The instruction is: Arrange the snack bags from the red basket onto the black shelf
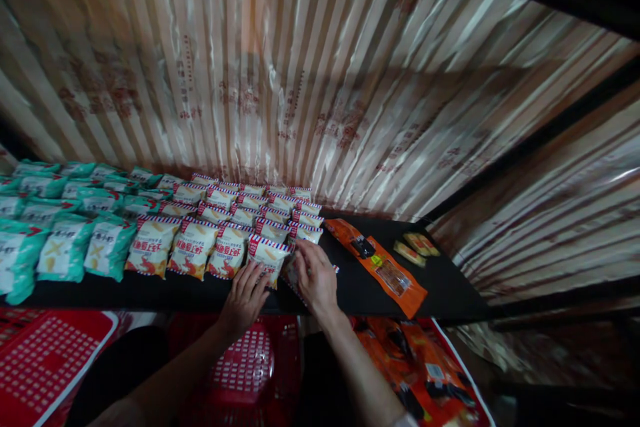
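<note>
My left hand (246, 295) lies with its fingers stretched out against the lower front of a white snack bag (269, 253) with a red-and-blue striped top edge. That bag stands at the right end of the front row. Just right of it, my right hand (317, 277) has its fingers curled around another snack bag (293, 275), which is largely hidden by the hand. Left of my hands, matching bags (229, 250) stand upright in rows on the black shelf (185, 295).
Teal snack bags (65, 250) fill the shelf's left part. An orange packet (383, 270) and small yellow packets (416, 247) lie on the right. Below are red baskets (60, 363), one holding orange packets (425, 367). Pleated plastic sheeting (260, 80) hangs behind.
</note>
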A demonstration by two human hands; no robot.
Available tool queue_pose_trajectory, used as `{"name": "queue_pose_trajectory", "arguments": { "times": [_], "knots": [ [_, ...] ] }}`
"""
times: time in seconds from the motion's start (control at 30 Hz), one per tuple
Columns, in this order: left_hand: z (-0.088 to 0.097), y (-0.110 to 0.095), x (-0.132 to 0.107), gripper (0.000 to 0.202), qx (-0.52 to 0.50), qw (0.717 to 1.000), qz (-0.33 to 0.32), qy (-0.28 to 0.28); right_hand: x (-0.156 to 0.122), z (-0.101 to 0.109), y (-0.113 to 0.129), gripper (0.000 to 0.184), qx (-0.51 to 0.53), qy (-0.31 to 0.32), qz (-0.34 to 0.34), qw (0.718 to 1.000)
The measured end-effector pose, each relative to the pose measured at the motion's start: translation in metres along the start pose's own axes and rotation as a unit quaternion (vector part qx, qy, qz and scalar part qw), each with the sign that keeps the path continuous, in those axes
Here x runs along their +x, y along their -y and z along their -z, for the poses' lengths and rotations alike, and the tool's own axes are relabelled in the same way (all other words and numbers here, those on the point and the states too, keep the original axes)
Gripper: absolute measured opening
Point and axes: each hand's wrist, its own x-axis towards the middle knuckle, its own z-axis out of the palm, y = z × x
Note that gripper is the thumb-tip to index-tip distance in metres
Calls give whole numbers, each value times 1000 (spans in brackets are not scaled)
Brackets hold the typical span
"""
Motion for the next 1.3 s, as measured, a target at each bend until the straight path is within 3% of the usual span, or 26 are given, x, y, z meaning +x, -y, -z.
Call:
{"name": "queue_pose_trajectory", "arguments": {
  "times": [0.1, 0.17, 0.23, 0.33, 0.5, 0.67, 1.13, 1.23, 1.3],
  "knots": [
    [0, -3, 6, 28, -9, 1000, 8, -8, 42, 12, -10, 29, -60, 59, 20, 996],
    [-1, -4, 9, 25, -15, 1000, 17, -15, 68, 11, -17, 28, -97, 129, 29, 986],
    [-3, -5, 12, 21, -21, 999, 30, -22, 92, 3, -25, 27, -118, 209, 25, 970],
    [-6, -5, 14, 14, -28, 998, 49, -22, 120, -15, -37, 26, -160, 267, 6, 950],
    [-11, -3, 11, 11, -37, 998, 45, -17, 140, -46, -46, 23, -197, 282, -32, 939],
    [-13, -3, 10, 15, -28, 999, 42, -13, 144, -60, -48, 17, -197, 279, -40, 939],
    [-10, -2, 12, 28, -26, 999, 38, 29, 153, -54, -42, 21, -222, 267, -39, 937],
    [-12, -2, 10, 26, -13, 999, 36, 16, 146, -47, -38, 27, -197, 235, -41, 951],
    [-12, -1, 9, 27, -12, 999, 36, 17, 136, -36, -31, 31, -153, 177, -40, 971]
  ]
}}
